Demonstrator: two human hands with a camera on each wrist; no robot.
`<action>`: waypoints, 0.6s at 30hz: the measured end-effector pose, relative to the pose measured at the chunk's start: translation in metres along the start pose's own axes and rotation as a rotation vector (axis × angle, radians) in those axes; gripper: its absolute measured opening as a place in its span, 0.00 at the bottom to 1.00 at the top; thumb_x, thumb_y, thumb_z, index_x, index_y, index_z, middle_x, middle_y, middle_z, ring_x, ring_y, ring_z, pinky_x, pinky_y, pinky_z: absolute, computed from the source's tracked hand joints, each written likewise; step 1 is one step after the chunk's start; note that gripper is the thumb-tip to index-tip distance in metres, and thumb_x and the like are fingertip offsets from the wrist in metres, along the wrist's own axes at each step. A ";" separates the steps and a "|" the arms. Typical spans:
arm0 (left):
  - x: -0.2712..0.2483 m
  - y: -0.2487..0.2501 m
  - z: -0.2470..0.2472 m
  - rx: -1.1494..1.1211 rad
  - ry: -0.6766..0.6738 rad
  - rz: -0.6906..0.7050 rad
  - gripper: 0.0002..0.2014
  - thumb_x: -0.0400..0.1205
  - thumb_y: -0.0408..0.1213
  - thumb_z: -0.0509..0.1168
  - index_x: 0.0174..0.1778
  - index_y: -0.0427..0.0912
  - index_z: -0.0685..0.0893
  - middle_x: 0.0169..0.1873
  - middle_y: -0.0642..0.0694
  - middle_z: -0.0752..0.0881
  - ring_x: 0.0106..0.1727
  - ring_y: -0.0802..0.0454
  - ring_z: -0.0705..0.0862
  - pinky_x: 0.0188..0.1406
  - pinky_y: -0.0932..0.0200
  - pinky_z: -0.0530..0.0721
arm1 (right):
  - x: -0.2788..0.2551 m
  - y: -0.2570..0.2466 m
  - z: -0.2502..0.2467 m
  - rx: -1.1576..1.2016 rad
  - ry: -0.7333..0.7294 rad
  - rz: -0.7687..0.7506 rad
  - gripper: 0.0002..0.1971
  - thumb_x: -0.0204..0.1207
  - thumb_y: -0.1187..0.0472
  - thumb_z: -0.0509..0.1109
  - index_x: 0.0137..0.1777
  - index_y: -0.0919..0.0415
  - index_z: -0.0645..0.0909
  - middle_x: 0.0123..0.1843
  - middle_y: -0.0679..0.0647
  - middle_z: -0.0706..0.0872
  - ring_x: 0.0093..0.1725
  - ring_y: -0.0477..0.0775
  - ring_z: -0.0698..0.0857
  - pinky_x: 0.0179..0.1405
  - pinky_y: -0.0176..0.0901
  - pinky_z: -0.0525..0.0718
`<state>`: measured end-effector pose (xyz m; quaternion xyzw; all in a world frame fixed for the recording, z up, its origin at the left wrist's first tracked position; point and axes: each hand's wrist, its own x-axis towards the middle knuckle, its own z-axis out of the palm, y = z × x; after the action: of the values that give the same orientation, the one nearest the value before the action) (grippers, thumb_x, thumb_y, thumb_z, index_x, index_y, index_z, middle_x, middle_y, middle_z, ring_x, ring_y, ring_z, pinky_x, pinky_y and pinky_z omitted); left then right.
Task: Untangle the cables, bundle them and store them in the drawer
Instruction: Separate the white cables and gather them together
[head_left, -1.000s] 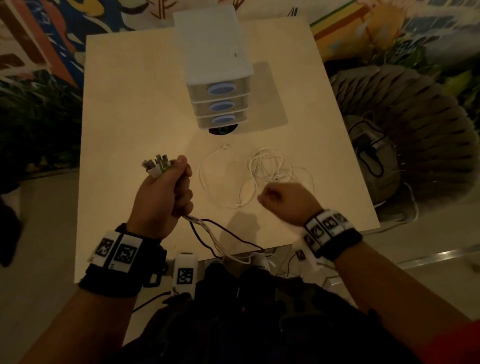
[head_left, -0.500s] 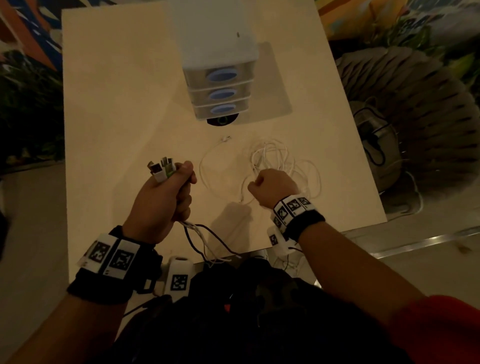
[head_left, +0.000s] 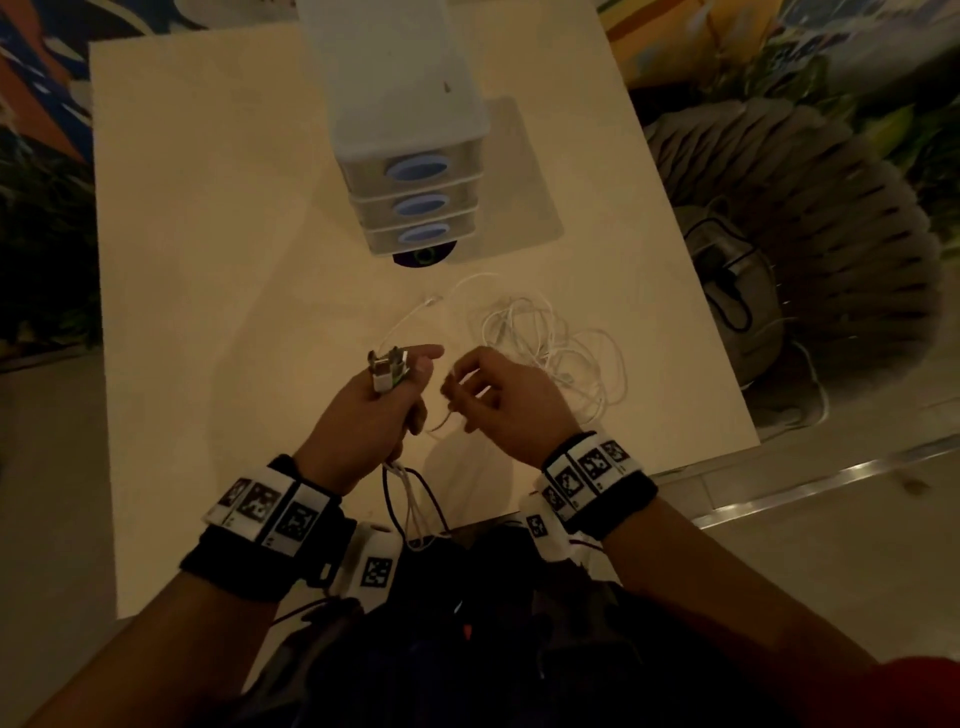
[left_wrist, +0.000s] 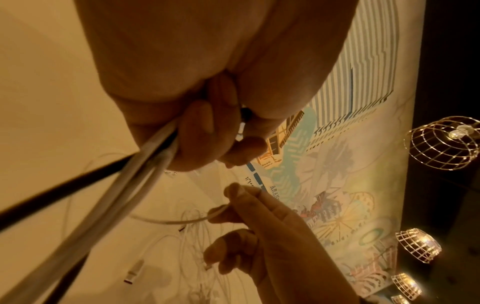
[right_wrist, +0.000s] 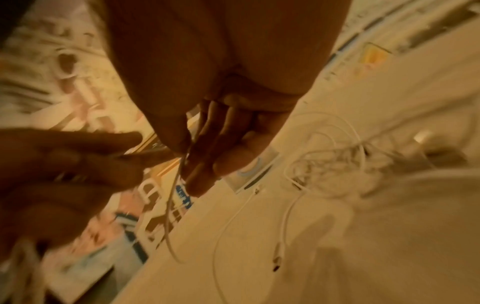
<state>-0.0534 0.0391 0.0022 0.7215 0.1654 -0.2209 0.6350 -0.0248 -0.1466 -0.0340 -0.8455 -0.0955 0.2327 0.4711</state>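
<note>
My left hand (head_left: 387, 400) grips a bunch of cables, their plug ends (head_left: 387, 366) sticking up above the fist; its forefinger points toward the right hand. The white and black cords (head_left: 410, 499) trail down from the fist over the table's near edge; in the left wrist view these cords (left_wrist: 140, 164) leave the palm. Close beside it, my right hand (head_left: 467, 387) pinches a thin white cable (left_wrist: 182, 221) between thumb and forefinger. A tangle of white cables (head_left: 550, 343) lies on the table just behind the right hand. The small plastic drawer unit (head_left: 410, 171) stands further back with all three drawers closed.
The pale table (head_left: 208, 260) has bare surface to the left of the hands. A dark round object (head_left: 423, 257) sits under the drawer unit's front. A grey ribbed seat (head_left: 810, 234) with a bag stands off the table's right edge.
My right hand has lifted from the table with a thin white cable and moved left, next to the left hand. The left hand has shifted right and stretched out its forefinger.
</note>
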 end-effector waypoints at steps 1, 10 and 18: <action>0.002 0.001 0.002 0.021 0.008 -0.006 0.13 0.90 0.52 0.59 0.65 0.62 0.86 0.26 0.50 0.77 0.25 0.54 0.68 0.23 0.59 0.69 | 0.000 -0.001 0.002 -0.107 -0.023 -0.056 0.07 0.83 0.46 0.69 0.54 0.46 0.78 0.45 0.39 0.91 0.35 0.41 0.90 0.42 0.43 0.88; 0.016 -0.003 -0.002 -0.009 0.136 -0.004 0.12 0.91 0.42 0.59 0.50 0.42 0.85 0.21 0.54 0.69 0.20 0.57 0.64 0.24 0.59 0.63 | -0.014 0.024 -0.012 -0.082 0.084 0.078 0.15 0.83 0.36 0.63 0.46 0.45 0.80 0.38 0.42 0.90 0.32 0.40 0.89 0.44 0.52 0.90; 0.001 0.007 -0.013 -0.093 0.056 0.133 0.13 0.92 0.38 0.56 0.45 0.40 0.82 0.23 0.47 0.65 0.21 0.53 0.60 0.20 0.63 0.63 | -0.003 0.081 -0.064 -0.087 0.269 0.266 0.17 0.74 0.35 0.74 0.57 0.41 0.81 0.40 0.43 0.90 0.35 0.42 0.90 0.45 0.47 0.88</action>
<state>-0.0470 0.0512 0.0091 0.7065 0.1451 -0.1499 0.6762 -0.0009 -0.2389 -0.0725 -0.8936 0.0709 0.1736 0.4079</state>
